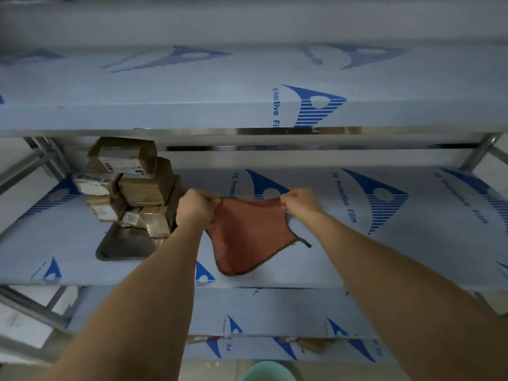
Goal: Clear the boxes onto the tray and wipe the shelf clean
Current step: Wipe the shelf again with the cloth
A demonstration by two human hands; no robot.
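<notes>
While the boxes [129, 182] are stacked on the tray [123, 247], the cloth [247, 232] right of the tray, pinched taut by left hand [195, 206] and right hand [299, 202], should be laid flat on the shelf [412, 243] and drawn evenly.

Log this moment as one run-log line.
boxes: stacked on tray | both hands, left, right: hold cloth spread | shelf: wiping pending
</notes>
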